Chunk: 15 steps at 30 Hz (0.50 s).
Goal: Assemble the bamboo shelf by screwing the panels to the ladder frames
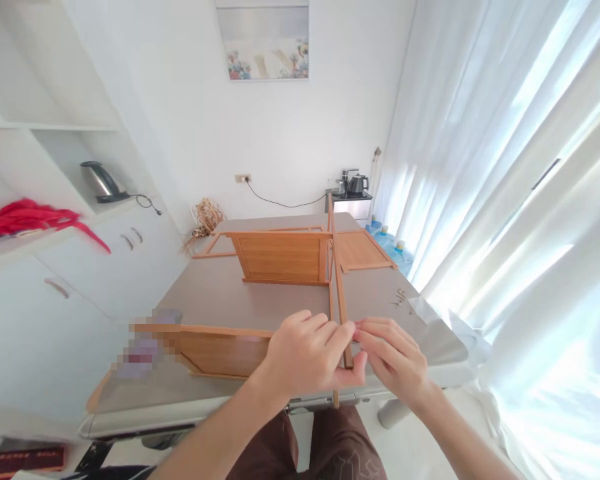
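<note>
A slim wooden side frame stands on edge, running away from me along the right of the table. My left hand is closed around its near end, thumb underneath. Against the outer face of the same end, my right hand pinches with its fingertips; anything between them is hidden. A brown wooden panel stands upright near me, partly behind my left hand and wrist. Farther back, a second upright panel meets the side frame at its right end.
On the grey-brown table, another wooden panel lies flat at the back right and a wooden frame at the back left. Several small metal fasteners lie to the right, near white curtains. White cabinets flank the left.
</note>
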Each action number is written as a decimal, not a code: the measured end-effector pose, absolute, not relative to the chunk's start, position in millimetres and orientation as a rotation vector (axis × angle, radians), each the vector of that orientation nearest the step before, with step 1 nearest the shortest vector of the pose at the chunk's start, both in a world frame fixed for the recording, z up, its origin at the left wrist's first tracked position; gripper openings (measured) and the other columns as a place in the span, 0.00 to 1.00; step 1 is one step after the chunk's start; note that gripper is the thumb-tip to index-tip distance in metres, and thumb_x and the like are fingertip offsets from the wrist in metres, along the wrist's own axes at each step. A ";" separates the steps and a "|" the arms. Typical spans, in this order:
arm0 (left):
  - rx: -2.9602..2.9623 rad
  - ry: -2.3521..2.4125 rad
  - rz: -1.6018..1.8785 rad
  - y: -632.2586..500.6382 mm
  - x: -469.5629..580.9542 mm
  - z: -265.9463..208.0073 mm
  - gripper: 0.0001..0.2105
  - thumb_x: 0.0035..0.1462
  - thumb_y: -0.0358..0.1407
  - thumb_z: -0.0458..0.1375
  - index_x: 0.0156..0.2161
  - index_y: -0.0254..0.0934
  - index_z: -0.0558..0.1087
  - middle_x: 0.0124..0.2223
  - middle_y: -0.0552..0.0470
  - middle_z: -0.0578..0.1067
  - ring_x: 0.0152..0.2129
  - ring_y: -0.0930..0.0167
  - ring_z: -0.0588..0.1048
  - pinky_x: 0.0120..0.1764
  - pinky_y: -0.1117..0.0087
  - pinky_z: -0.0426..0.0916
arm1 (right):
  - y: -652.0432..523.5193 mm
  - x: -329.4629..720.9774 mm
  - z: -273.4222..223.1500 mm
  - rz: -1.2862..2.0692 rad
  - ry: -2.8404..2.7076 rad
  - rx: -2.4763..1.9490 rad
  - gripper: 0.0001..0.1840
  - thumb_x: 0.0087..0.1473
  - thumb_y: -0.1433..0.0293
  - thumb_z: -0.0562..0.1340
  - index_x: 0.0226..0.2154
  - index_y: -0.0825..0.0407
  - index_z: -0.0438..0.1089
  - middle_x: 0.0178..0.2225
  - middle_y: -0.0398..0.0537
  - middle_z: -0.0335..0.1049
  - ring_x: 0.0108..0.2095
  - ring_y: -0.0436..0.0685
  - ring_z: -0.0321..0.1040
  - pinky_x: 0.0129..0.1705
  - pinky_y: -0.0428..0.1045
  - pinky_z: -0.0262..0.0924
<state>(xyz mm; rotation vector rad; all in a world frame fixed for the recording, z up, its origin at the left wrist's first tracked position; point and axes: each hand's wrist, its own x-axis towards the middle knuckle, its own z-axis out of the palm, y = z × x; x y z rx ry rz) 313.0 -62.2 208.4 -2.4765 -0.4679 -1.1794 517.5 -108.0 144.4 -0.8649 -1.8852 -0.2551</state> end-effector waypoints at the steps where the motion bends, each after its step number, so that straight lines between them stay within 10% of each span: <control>1: -2.495 -0.486 -1.153 -62.5 312.2 210.1 0.11 0.58 0.39 0.58 0.40 0.34 0.77 0.22 0.56 0.72 0.20 0.70 0.72 0.24 0.64 0.59 | -110.3 518.1 146.0 -0.199 -1.882 -0.881 0.24 0.61 0.81 0.60 0.55 0.44 0.72 0.43 0.50 0.78 0.43 0.57 0.76 0.44 0.53 0.73; 8: -2.591 -0.565 -0.904 -67.3 306.5 220.0 0.28 0.65 0.53 0.57 0.55 0.27 0.74 0.24 0.55 0.73 0.21 0.69 0.74 0.26 0.65 0.61 | -127.2 525.3 157.0 0.245 -1.718 -1.245 0.16 0.67 0.69 0.59 0.55 0.42 0.71 0.40 0.45 0.78 0.39 0.52 0.76 0.28 0.43 0.66; 15: -2.539 -0.804 -0.840 -85.3 312.4 218.5 0.32 0.63 0.56 0.60 0.58 0.27 0.70 0.31 0.51 0.76 0.26 0.66 0.75 0.31 0.63 0.65 | -42.5 567.1 207.6 0.462 -1.502 -1.306 0.11 0.68 0.66 0.53 0.46 0.50 0.70 0.35 0.45 0.73 0.37 0.52 0.72 0.43 0.48 0.65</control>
